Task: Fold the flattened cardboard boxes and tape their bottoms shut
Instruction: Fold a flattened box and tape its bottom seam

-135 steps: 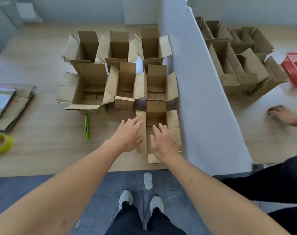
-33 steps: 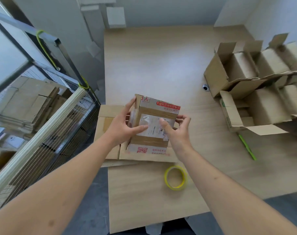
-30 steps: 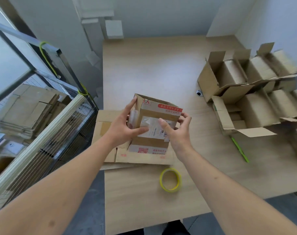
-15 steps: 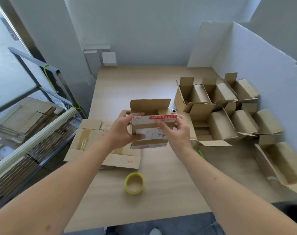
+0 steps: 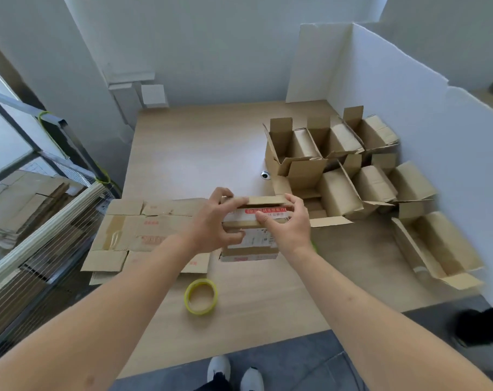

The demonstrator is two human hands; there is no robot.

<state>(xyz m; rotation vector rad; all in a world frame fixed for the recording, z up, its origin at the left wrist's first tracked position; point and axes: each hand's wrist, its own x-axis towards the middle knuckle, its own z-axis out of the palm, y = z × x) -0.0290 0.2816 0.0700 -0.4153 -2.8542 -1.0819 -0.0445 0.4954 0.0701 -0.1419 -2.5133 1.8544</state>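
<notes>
1. The left hand (image 5: 215,221) grips the left side of a small cardboard box (image 5: 251,244), fingers curled over its top flap
2. The right hand (image 5: 287,224) pinches the same flap from the right
3. The box sits just above the worktop (image 5: 200,153), beside flattened cardboard (image 5: 143,230); a yellow tape roll (image 5: 201,296) lies nearer, folded boxes (image 5: 338,170) stand to the right

Counts: 1 box (image 5: 251,235) in grips, 2 hands on it, left (image 5: 214,221), right (image 5: 286,224). Folded boxes (image 5: 338,176) grouped on bench (image 5: 197,148) at right: about 7, overlap makes exact count unclear. 1 more open box (image 5: 437,249) apart, far right. 1 tape roll (image 5: 201,296). Flat cardboard (image 5: 143,232) on bench: at least 2 sheets. 1 stack of flats (image 5: 22,198) on rack, number unreadable. 2 shoes (image 5: 235,373).
</notes>
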